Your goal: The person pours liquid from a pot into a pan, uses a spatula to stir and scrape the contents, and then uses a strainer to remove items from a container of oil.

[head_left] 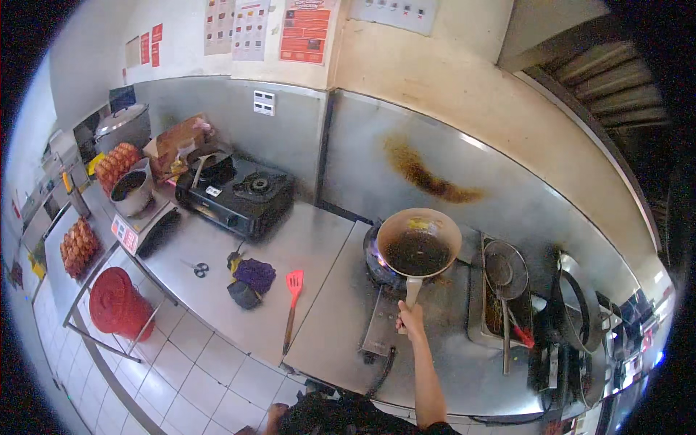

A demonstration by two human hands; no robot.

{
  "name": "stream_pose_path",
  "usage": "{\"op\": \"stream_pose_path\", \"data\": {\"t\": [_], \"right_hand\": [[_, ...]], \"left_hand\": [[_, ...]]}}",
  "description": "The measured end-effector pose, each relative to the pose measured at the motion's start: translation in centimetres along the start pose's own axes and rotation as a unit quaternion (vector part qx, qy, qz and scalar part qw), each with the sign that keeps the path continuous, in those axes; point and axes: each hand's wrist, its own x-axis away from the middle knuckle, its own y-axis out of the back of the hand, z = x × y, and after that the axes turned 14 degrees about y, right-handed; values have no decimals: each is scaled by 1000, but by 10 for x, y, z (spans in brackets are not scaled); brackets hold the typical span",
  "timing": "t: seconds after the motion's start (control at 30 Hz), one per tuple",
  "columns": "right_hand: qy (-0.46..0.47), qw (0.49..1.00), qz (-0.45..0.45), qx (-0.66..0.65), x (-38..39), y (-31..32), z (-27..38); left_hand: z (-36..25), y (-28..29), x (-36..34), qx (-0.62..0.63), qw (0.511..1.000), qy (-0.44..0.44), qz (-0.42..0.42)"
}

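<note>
My right hand (411,319) is closed around the end of the pale handle of a round frying pan (419,250). The pan holds dark oil and a yellowish bit at its far rim. It sits tilted over a lit burner (377,261) with a blue flame showing at the left. My forearm reaches up from the lower edge over the steel counter (326,341). My left hand is out of sight.
A red spatula (293,284), purple cloth (254,274) and scissors (199,270) lie on the counter to the left. A black two-burner stove (243,192) stands behind them. A wire strainer (505,272) rests over a tray on the right. Egg trays (78,246) and a red basket (116,301) are at far left.
</note>
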Motion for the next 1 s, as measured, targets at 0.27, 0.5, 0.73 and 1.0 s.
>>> {"op": "stream_pose_path", "data": {"t": [0.27, 0.5, 0.73, 1.0], "right_hand": [[-44, 991, 113, -60, -1, 67, 91], [-15, 956, -6, -294, 8, 121, 164], [27, 966, -39, -256, -10, 135, 183], [39, 976, -74, -201, -41, 189, 139]], "left_hand": [[-5, 5, 6, -43, 998, 43, -29], [-7, -8, -2, -20, 997, 72, -26], [-22, 12, 8, -40, 999, 20, -28], [-1, 15, -1, -10, 999, -41, -31]]}}
